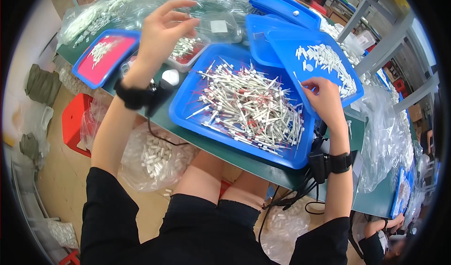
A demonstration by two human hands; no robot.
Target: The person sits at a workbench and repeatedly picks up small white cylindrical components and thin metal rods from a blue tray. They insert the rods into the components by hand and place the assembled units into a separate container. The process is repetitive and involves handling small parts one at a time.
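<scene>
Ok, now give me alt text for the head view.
A person's right hand seems to pinch a thin white stick beside a blue tray heaped with white sticks; the left hand is raised, open. A second blue tray holds short white pieces.

A slim pale stick point(296, 78) tilts up from the right fingers point(311, 82), near a jumbled heap of white sticks point(249, 103).

Green table point(376, 201), large blue tray point(183, 103), smaller pink-bottomed tray point(86, 71), rounded white object point(170, 77), clear plastic bag point(383, 133)
</scene>
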